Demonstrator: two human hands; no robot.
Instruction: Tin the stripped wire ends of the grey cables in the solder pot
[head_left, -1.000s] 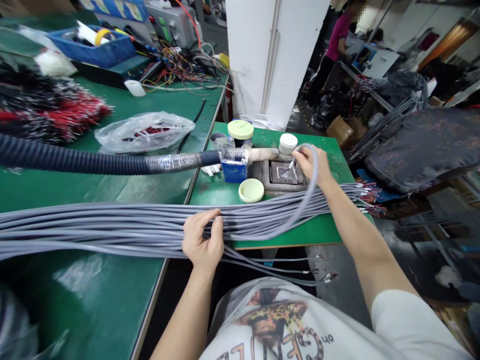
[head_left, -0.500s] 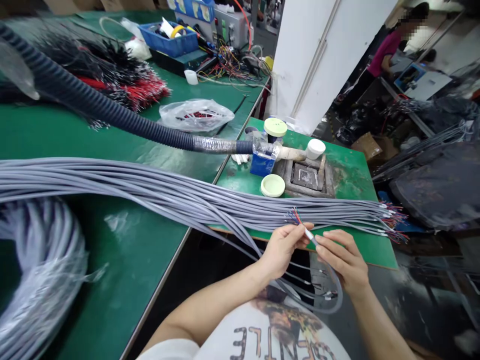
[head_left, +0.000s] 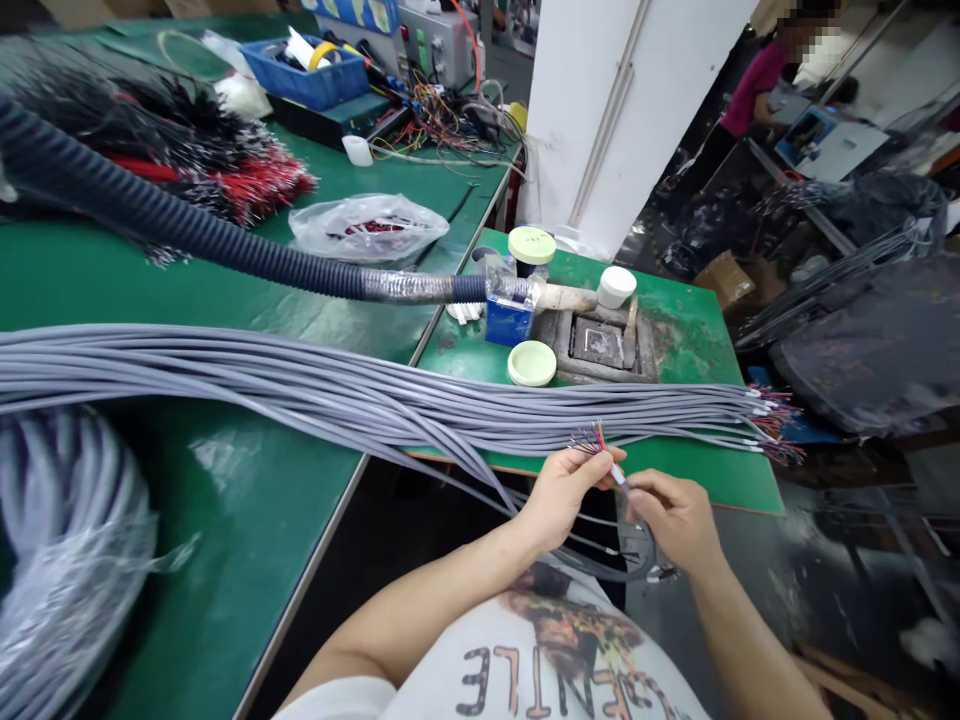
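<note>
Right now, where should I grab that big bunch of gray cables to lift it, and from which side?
Take the gray cable bundle at its thick middle, from the near side of the green bench. There the cables lie together in one long band; toward the right they spread out into thin colored wire ends, which are better left alone.

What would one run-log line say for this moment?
left hand: holds grey cable end, coloured wires showing | right hand: at its white sleeve | nearby: grey cable bundle across green workbench
</note>
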